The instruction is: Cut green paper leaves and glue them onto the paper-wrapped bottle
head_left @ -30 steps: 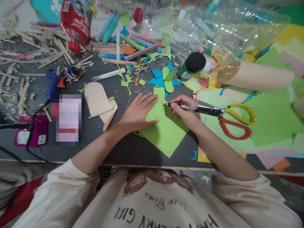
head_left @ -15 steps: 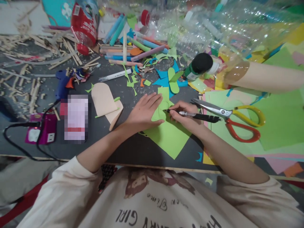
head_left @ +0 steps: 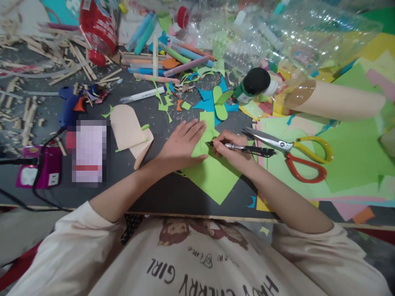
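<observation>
Underneath: worktop [head_left: 168,195]. At 3 o'clock: stacked paper [head_left: 279,183]. Near centre, towards 5 o'clock: green sheet [head_left: 216,181]. Partly on stack: scissors [head_left: 286,145]. At sheet's 10 o'clock, laid flat, released: left hand [head_left: 182,142]. At sheet's 1 o'clock, in writing grip: right hand [head_left: 230,154]. Inside grip, pointing to 9 o'clock: pen [head_left: 259,151].

The dark worktop [head_left: 160,189] carries a green sheet [head_left: 216,181] beneath the left hand [head_left: 183,142]. A white marker [head_left: 143,95] lies beyond that hand, leftward.

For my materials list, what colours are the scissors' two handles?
One yellow handle, one red handle; best seen in the head view.
</observation>
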The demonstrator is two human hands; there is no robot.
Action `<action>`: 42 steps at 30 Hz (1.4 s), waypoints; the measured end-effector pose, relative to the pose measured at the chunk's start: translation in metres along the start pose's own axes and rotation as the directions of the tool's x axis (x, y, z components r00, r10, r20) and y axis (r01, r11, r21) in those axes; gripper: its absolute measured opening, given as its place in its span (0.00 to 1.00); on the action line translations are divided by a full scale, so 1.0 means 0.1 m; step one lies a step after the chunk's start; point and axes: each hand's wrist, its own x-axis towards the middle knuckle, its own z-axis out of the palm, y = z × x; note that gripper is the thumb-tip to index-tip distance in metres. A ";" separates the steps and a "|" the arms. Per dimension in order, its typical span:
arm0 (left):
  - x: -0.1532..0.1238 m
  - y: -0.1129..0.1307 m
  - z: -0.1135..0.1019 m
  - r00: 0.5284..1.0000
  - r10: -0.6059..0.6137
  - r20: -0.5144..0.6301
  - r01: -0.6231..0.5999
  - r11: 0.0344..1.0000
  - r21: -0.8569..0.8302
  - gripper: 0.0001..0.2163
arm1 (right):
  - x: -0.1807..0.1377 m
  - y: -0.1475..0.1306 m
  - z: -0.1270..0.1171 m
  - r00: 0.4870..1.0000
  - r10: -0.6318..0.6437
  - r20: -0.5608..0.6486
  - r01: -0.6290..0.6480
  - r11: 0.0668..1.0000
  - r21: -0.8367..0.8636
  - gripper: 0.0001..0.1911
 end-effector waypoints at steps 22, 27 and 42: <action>-0.01 0.01 -0.02 1.000 0.019 -0.016 -0.019 1.000 -0.007 0.35 | -0.02 -0.06 0.01 1.000 -0.005 0.006 0.005 0.999 -0.047 0.09; -0.01 0.01 -0.02 1.000 0.007 0.004 -0.007 1.000 -0.028 0.35 | 0.00 -0.07 -0.01 0.996 0.018 0.091 -0.016 1.000 -0.021 0.09; 0.00 0.00 -0.02 1.000 -0.004 0.013 0.004 1.000 -0.028 0.36 | -0.01 -0.07 0.00 0.998 0.030 0.054 -0.030 0.999 -0.013 0.09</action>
